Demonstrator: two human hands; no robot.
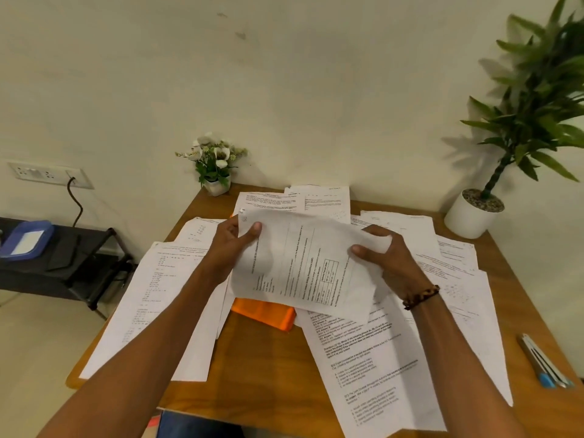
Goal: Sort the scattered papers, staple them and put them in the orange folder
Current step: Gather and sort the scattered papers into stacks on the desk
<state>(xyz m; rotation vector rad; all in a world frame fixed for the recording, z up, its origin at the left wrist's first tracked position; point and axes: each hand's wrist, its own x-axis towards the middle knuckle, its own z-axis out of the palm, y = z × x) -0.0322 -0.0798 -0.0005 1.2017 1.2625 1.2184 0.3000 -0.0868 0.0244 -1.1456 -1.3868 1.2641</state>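
Both hands, left (232,245) and right (387,259), grip one printed sheet (303,263) (thumbs on top).

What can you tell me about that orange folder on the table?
The orange folder lies flat on the wooden table, near its middle, mostly hidden. Only one bright orange corner shows, smooth and slightly glossy, like plastic. Loose printed papers overlap its edges on the left and right, and the sheet held up by the left hand and right hand blocks the view of its far part. Neither hand touches it. Whether it is open or closed cannot be seen.
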